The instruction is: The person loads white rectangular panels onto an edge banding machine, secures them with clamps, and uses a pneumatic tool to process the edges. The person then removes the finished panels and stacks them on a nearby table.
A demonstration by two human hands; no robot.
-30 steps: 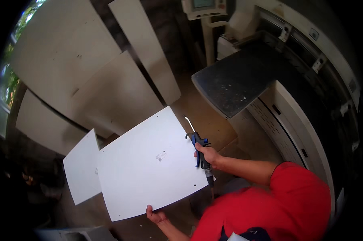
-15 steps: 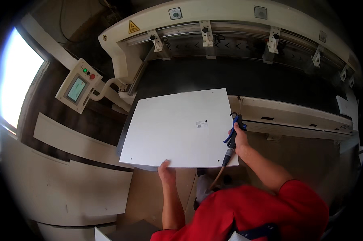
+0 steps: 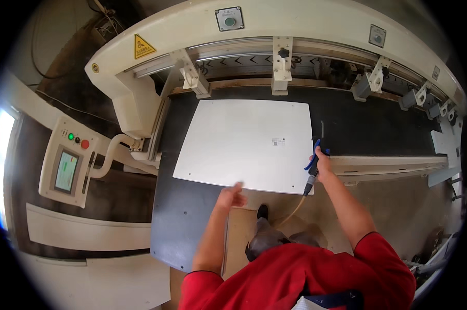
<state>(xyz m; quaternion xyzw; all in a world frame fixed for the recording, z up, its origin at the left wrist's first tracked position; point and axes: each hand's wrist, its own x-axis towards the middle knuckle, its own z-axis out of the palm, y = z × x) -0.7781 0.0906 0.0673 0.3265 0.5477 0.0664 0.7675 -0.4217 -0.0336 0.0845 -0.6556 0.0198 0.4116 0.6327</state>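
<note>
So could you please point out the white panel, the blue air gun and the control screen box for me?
white panel [image 3: 243, 142], head view, bare middle of its face.
blue air gun [image 3: 312, 161], head view, its blue handle at the right hand.
control screen box [image 3: 67, 164], head view, its front face.

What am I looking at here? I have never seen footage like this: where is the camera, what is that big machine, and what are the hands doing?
The camera sits on a person's head and looks down through a fisheye lens, so straight edges bend near the rim. The red sleeves at the bottom belong to that person.

Ahead stands a long cream-coloured workshop machine with a dark flat bed, a row of clamps along its upper rail and a small control panel with a screen on an arm at the left.

A white rectangular board lies flat on the bed. The left hand is open, blurred, at the board's near edge; whether it touches is unclear. The right hand grips a blue air-gun-like tool with a hose, beside the board's right edge.
</note>
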